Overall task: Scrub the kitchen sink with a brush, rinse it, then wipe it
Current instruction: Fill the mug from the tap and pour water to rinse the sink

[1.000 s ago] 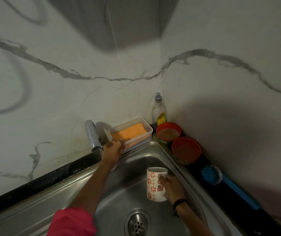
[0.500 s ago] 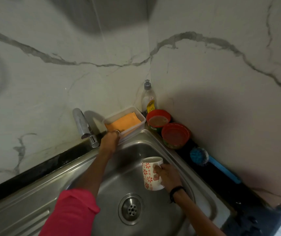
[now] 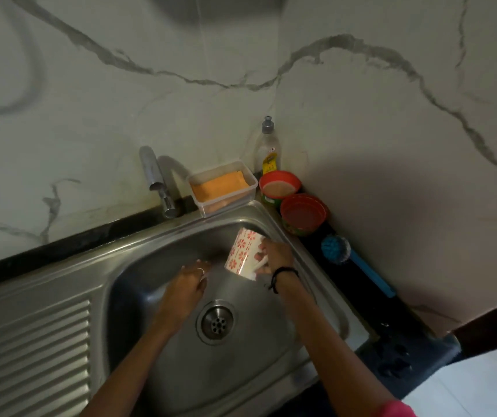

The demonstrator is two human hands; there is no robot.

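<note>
While right grip [image 3: 274,257] holds tilted mug [image 3: 242,251] | left grip [image 3: 187,285] relaxed | tub [image 3: 250,183]: orange cloth [image 3: 218,186]

- My left hand [image 3: 188,285] and my right hand [image 3: 274,257], which grips the tilted mug [image 3: 245,252], fill the far half of the sink [image 3: 60,296] basin.
- The near half, around the drain [image 3: 215,322], lies open.
- The ribbed drainboard [image 3: 30,350] on my left is bare.
- The tap [image 3: 155,179], the sponge box [image 3: 221,188], two red-rimmed tubs [image 3: 304,213] and the brush [image 3: 336,248] crowd the far rim and right-hand ledge.
</note>
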